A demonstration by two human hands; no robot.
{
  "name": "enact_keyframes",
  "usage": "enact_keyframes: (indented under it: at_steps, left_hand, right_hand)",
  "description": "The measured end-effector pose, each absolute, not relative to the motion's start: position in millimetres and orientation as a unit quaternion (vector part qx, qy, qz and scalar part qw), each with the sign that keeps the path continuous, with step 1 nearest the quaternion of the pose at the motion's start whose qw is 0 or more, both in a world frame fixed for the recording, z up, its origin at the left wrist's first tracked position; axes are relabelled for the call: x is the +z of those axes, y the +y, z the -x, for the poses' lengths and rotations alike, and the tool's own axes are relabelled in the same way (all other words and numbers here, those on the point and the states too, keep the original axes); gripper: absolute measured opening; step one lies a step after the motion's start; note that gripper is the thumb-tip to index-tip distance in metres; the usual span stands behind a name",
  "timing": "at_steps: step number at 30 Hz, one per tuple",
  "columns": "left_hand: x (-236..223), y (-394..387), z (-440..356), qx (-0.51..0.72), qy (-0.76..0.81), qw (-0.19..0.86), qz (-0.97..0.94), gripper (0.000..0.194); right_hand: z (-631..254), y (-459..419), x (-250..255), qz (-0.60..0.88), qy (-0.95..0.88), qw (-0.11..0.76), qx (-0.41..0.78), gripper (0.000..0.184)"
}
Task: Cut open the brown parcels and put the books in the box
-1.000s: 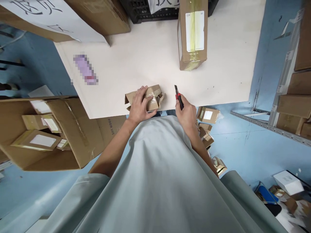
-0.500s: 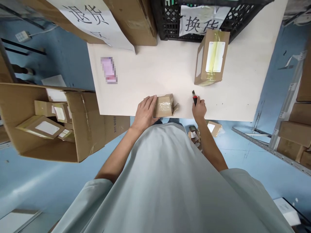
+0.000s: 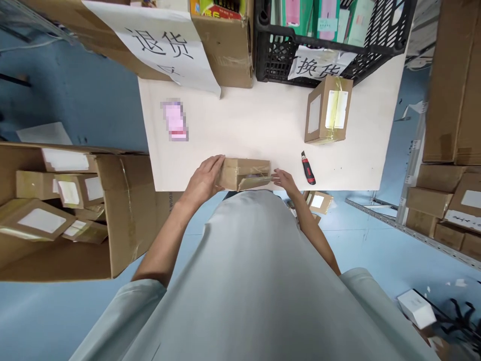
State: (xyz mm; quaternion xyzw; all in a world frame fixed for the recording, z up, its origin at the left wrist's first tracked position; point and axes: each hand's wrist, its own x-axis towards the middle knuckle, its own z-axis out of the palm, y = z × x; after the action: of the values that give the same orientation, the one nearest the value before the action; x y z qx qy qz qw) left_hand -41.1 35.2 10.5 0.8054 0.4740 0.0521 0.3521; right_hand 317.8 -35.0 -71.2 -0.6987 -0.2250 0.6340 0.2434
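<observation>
A small cardboard box [image 3: 253, 165] lies at the near edge of the white table, and a flap [image 3: 255, 183] on its near side stands partly open. My left hand [image 3: 204, 183] grips the box's left end, thumb and fingers around it. At the other end, the fingers of my right hand [image 3: 286, 183] are closed on the edge of the flap. A red and black utility knife [image 3: 308, 168] lies on the table to the right of that hand, its blade end pointing away from me. What the small box contains is hidden.
A taped carton [image 3: 325, 113] stands on the table [image 3: 240, 123] before a black crate [image 3: 276, 57] of green packages. Beside the crate is a big labelled carton [image 3: 229, 55]. A pixelated pink item [image 3: 176, 120] lies left; an open carton [image 3: 131, 210] of parcels stands lower left.
My right hand has put the utility knife down on the table and moved left to the box flap. The small box has been turned, and its flap now faces me.
</observation>
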Motion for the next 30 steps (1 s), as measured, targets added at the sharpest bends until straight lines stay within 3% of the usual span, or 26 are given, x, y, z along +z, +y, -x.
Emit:
enact_keyframes:
  at_steps: [4,12,19,21,24,30]
  left_hand:
    - [-17,43,84,0.044,0.489,0.362,-0.792,0.106]
    - [-93,63,87,0.028,0.498,0.414,-0.762,0.105]
    - [-82,59,83,0.087,0.508,0.449,-0.730,0.131]
    - [-67,53,86,0.123,0.499,0.429,-0.743,0.119]
    - [-47,47,84,0.139,0.459,0.400,-0.781,0.076]
    - [-40,39,72,0.123,0.421,0.375,-0.817,0.013]
  right_hand:
    - [-284,-32,-51,0.666,-0.229,0.300,0.644,0.067]
    - [-263,-10,-30,0.728,-0.306,0.287,0.542,0.066]
    - [-261,11,-5,0.758,-0.465,0.199,0.413,0.050]
    - [-259,21,1,0.743,-0.525,0.158,0.384,0.044]
    - [-255,35,8,0.711,-0.608,0.067,0.348,0.043]
    - [-241,47,20,0.640,-0.703,-0.093,0.296,0.070]
